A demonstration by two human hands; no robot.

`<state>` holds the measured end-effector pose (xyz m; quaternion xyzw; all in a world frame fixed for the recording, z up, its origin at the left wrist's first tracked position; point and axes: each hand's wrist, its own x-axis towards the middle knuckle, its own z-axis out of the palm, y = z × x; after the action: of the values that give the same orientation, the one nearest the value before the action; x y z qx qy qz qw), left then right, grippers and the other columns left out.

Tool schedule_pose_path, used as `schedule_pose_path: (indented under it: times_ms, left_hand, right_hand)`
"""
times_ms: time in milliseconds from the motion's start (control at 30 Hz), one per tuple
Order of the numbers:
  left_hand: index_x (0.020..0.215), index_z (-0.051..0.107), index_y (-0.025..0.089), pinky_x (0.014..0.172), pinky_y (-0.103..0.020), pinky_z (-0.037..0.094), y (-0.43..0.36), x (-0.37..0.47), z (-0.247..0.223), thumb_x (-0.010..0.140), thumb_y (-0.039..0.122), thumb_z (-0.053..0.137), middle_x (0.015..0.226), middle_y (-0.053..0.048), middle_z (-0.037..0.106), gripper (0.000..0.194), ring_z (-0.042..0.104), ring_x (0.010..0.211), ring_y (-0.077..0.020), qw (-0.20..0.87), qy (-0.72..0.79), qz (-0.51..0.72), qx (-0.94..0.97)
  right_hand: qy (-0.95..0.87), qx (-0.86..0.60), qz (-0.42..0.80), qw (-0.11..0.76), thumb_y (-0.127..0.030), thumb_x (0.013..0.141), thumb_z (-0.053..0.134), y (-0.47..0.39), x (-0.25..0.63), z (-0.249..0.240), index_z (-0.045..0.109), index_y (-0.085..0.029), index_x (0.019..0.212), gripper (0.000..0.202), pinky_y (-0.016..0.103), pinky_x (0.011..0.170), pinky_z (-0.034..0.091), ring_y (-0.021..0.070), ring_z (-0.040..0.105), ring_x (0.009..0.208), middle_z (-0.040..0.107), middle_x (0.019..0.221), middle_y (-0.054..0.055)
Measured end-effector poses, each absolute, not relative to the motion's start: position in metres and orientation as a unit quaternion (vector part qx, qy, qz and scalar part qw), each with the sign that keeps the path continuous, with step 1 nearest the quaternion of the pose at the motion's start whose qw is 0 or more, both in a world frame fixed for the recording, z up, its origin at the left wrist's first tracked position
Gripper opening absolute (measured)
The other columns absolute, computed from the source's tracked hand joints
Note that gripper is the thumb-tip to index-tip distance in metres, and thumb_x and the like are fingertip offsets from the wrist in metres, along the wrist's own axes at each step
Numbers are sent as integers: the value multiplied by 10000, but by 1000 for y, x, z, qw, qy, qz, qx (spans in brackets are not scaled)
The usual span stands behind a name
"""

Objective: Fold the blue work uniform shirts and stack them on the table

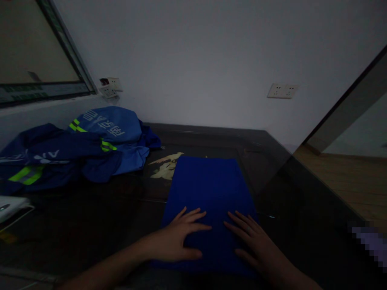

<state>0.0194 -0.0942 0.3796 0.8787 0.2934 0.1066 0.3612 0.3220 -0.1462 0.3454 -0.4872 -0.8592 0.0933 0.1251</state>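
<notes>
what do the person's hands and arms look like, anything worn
Left grip: a bare five-fingered hand, no glove or ring visible. Right grip: also ungloved, with what looks like a thin band on one finger. The left forearm and right forearm show no sleeve.

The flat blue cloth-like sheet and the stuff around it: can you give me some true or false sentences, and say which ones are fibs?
1. The bare left hand and bare right hand are on the flat blue cloth-like sheet. True.
2. The crumpled blue clothes with yellow-green stripes lie to the right of the sheet. False: they lie to its left.
3. A white rectangular socket plate is on the wall. True.
4. The left hand is gripping a red cup. False: it is open and holds no cup.
5. A pale cream pattern shows beside the sheet. True.
</notes>
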Motion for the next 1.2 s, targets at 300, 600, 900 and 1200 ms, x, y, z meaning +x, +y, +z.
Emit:
schedule_pose_path:
  times_ms: [300, 600, 900, 1200]
  left_hand:
    - [1122, 588, 99, 852, -318, 476, 93, -7, 382, 825, 225, 561, 1042, -128, 675, 324, 625, 984, -227, 408, 581, 396, 582]
    - [895, 646, 125, 640, -256, 462, 154, -7, 374, 828, 300, 562, 730, -52, 648, 205, 616, 710, -168, 486, 537, 324, 609]
    - [1094, 558, 191, 709, -234, 461, 168, -29, 366, 863, 316, 528, 933, -42, 628, 265, 590, 794, -133, 508, 459, 313, 658]
    - [946, 635, 194, 647, -234, 418, 171, -22, 377, 837, 503, 529, 885, -38, 628, 344, 550, 773, -167, 454, 476, 249, 711]
  right_hand:
    - [-613, -671, 189, 373, -241, 842, 513, 24, 368, 382, 546, -140, 1233, 406, 356, 799, 553, 221, 652, 940, 652, 1104, 145]
    - [-598, -693, 215, 340, -223, 908, 408, 105, 364, 384, 582, -75, 1217, 384, 256, 677, 518, 171, 657, 782, 698, 985, 156]
    - [-692, -662, 147, 247, -204, 884, 477, 124, 369, 403, 667, -95, 986, 241, 241, 747, 479, 178, 630, 867, 697, 989, 118]
    - [-731, -669, 87, 107, -321, 916, 489, 127, 362, 417, 702, -123, 898, 292, 237, 682, 450, 180, 634, 769, 711, 888, 100]
